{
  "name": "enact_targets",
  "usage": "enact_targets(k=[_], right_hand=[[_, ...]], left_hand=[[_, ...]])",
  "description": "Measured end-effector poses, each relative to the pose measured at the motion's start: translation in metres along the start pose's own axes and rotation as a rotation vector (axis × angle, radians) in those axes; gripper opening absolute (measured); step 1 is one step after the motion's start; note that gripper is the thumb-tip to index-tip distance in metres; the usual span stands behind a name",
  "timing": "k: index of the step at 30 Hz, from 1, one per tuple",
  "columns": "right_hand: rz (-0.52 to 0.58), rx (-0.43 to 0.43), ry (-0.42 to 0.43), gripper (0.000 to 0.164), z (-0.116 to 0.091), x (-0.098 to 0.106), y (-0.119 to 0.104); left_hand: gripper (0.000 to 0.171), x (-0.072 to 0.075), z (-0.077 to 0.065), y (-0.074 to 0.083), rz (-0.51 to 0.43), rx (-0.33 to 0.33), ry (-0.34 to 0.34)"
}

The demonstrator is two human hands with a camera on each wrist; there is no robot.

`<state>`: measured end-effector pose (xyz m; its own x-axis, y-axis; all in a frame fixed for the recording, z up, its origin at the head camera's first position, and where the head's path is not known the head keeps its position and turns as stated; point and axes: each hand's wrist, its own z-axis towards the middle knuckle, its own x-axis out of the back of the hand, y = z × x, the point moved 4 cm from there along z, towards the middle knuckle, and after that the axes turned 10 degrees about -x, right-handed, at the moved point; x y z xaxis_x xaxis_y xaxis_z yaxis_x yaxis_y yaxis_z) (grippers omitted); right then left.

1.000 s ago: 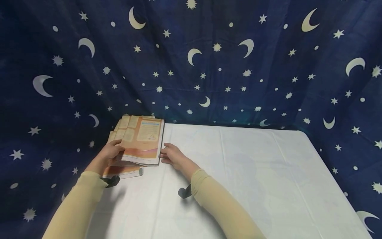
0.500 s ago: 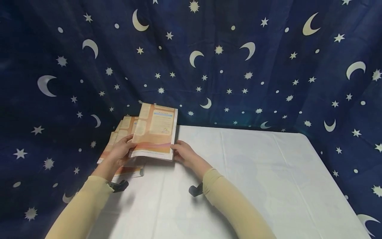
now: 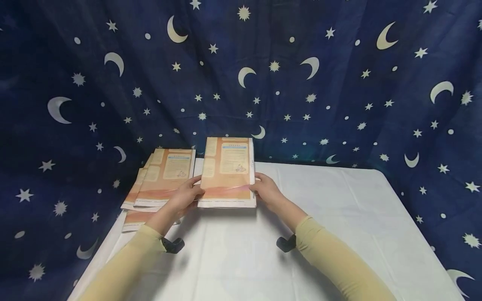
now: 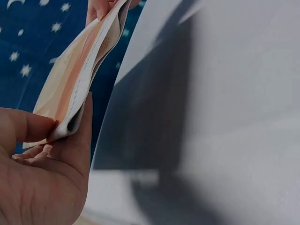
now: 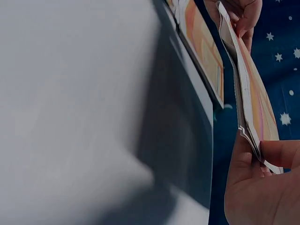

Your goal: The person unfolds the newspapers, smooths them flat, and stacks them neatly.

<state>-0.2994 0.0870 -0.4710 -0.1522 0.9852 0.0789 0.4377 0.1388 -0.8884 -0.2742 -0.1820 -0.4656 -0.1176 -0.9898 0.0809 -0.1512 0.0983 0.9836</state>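
Observation:
An orange and cream booklet (image 3: pixel 227 171) hangs above the white table, held by both hands at its lower side edges. My left hand (image 3: pixel 183 196) pinches the left edge, thumb on the printed face and fingers beneath, as the left wrist view shows on the booklet (image 4: pixel 77 89). On the right edge my right hand (image 3: pixel 266 190) pinches in the same way; in the right wrist view the pages of the booklet (image 5: pixel 253 103) part slightly along the lower edge. To the left, several similar booklets (image 3: pixel 165 179) lie overlapping on the table, partly covered by the left hand and forearm.
A white cloth covers the table (image 3: pixel 331 225), its far edge meeting a dark blue curtain (image 3: pixel 263 96) with moons and stars. Dark wrist straps (image 3: pixel 173 246) show at both cuffs. Shadows of the arms and booklet fall on the cloth.
The booklet has been lifted off the left pile and carried right. My right hand, first beside its edge, now grips it. The booklet beneath on the pile is uncovered.

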Motion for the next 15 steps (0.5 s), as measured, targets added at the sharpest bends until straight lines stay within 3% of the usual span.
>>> enact_targets(k=[7, 15], right_hand=[[-0.064, -0.033, 0.082, 0.060, -0.015, 0.052, 0.020], [-0.155, -0.066, 0.147, 0.059, -0.034, 0.104, 0.050]], left_hand=[[0.067, -0.053, 0.005, -0.008, 0.005, -0.017, -0.095], [0.072, -0.109, 0.007, -0.023, 0.096, -0.006, -0.206]])
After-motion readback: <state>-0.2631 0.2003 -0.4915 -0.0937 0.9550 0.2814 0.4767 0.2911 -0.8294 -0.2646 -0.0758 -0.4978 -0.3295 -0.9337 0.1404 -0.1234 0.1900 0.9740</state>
